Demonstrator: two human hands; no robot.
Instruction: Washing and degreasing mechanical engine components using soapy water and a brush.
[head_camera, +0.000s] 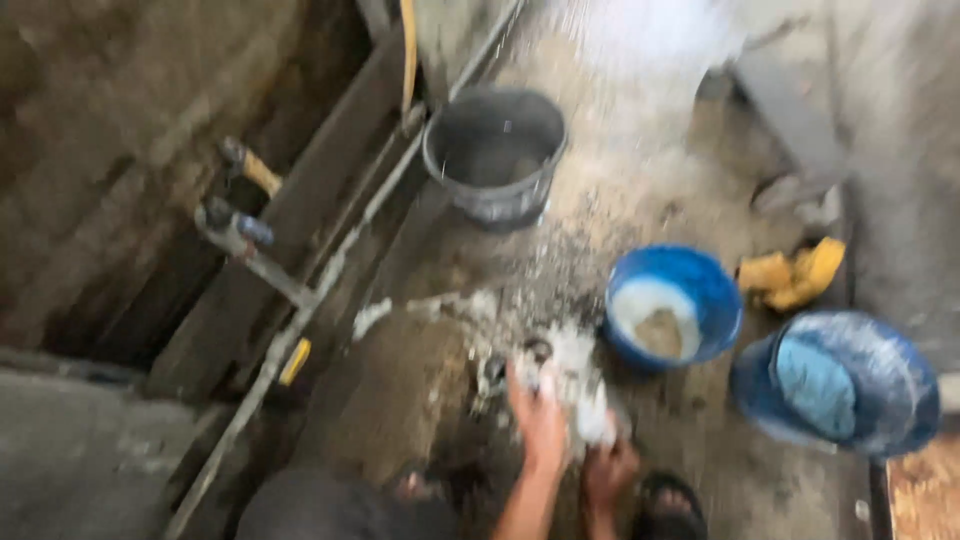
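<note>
Motion-blurred hands (570, 440); whitish lump (585, 400) perhaps gripped; forearms cut off below

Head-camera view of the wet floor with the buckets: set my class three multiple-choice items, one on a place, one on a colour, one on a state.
1. Where does the grey bucket stand relative to the two hands?
A. Farther up the floor, beyond them
B. Between the feet
C. On the yellow cloth

2. What colour is the bucket nearest the right hand?
A. Red
B. Blue
C. Green

3. What is the state of that blue bucket?
A. Upside down
B. Lidded
C. Open, with pale liquid inside

Answers:
1 A: the grey bucket sits by the pipes, well above the left hand in the view.
2 B: its wall is bright blue.
3 C: its mouth faces up and a whitish pool shows inside.
</note>
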